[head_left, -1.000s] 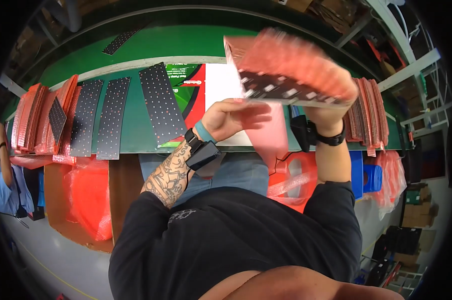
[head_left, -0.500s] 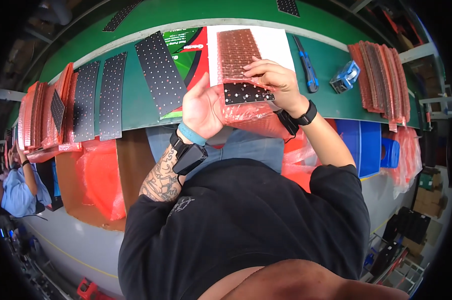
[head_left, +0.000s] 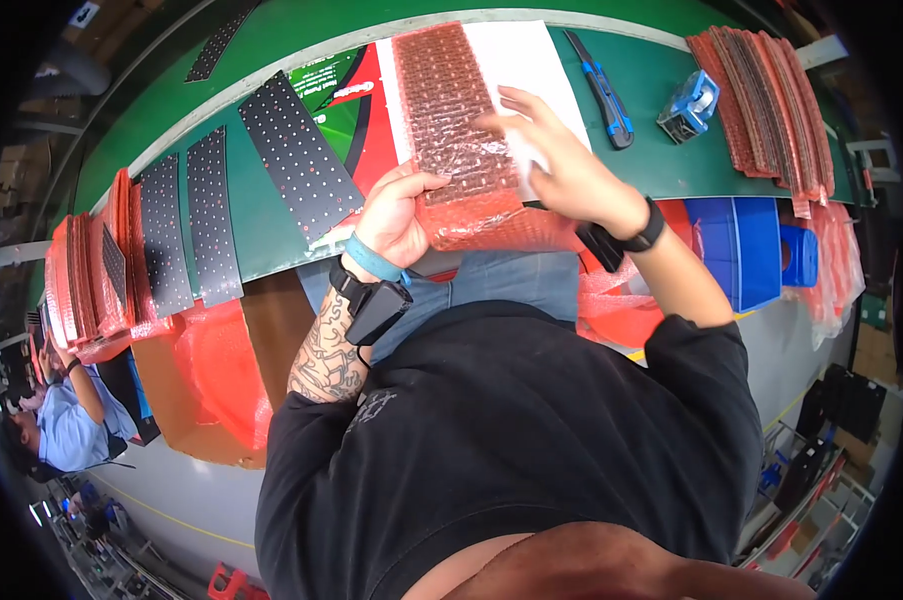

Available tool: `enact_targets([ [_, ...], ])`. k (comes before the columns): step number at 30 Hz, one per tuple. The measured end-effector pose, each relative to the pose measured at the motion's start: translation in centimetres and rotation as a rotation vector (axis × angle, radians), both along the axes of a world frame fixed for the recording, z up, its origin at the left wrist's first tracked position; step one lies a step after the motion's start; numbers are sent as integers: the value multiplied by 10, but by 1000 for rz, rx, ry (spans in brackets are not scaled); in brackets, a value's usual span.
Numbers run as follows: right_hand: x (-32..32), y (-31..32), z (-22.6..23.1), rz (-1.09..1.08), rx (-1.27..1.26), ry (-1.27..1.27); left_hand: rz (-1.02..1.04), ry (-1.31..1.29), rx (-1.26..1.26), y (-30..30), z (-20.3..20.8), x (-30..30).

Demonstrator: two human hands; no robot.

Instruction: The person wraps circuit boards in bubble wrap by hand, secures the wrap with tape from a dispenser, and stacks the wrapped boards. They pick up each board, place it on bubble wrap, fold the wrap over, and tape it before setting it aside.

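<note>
A black dotted circuit board sits inside a red bubble-wrap bag, showing dark through the film, on a white sheet. The bag's near end hangs past the table edge. My left hand pinches the bag's near left side, thumb on top. Over the bag's right edge, my right hand hovers with fingers apart and slightly blurred, gripping nothing. To the left of the bag a bare dotted board lies on a red and green printed sheet.
Two more bare boards lie left, beside a stack of bagged boards. A blue utility knife, a tape dispenser and another bagged stack are right. Below stand a cardboard box and blue bin. Someone in blue works far left.
The board's bare black end at the bag's mouth is now covered by red film. My left hand has closed on the bag's side; my right hand has let go and opened.
</note>
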State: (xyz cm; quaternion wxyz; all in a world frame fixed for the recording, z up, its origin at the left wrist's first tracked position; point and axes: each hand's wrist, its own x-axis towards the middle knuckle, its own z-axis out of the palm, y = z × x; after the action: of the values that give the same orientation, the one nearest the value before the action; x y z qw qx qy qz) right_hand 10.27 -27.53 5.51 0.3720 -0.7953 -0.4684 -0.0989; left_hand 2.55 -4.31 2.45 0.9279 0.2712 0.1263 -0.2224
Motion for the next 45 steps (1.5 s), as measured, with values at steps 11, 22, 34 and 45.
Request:
enact_targets([
  [11, -24, 38, -23, -411, 479, 1371, 30, -69, 34, -24, 5, -5],
  [22, 175, -6, 46, -509, 30, 749, 36, -71, 49, 1, -8, 13],
  [34, 463, -136, -67, -1308, -483, 522, 100, 64, 98, -4, -23, 10],
  [45, 416, -99, 28, -737, 534, 1112, 216, -45, 241, -19, -39, 11],
])
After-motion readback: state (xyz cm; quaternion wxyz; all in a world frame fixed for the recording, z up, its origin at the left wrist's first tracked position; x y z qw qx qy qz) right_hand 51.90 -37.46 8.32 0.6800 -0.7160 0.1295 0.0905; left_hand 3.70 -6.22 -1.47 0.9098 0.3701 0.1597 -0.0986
